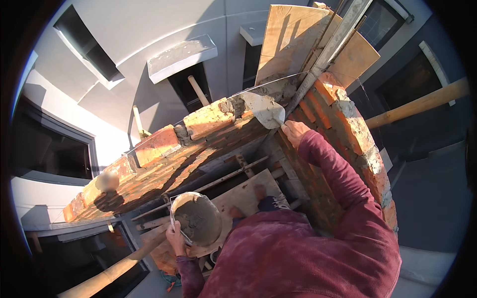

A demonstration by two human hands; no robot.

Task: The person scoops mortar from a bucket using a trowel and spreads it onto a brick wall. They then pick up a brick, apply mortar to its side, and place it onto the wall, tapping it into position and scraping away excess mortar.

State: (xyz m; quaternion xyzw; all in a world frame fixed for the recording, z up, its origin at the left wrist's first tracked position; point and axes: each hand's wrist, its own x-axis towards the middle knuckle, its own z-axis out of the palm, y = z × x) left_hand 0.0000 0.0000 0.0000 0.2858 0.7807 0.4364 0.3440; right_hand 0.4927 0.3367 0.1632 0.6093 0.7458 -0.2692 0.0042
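My right hand (294, 133) is closed round the handle of a trowel (266, 110). The broad blade lies at the top of the brick wall (208, 141), near the corner, by grey mortar (278, 91). Left of the blade, a brick (208, 119) sits on the top course, with mortar in the gap between. Lower down, my left hand (176, 239) grips a bucket (191, 197) at its left side, by what looks like its wire handle. Wet grey mortar (198, 221) partly fills the bucket.
A second brick wall (365, 134) runs down the right side. Plywood sheets (290, 37) and a slanted post (333, 47) stand at the corner. A string (236, 93) runs along the wall top. Below are my feet on a board (241, 198); wooden poles (117, 265) cross nearby.
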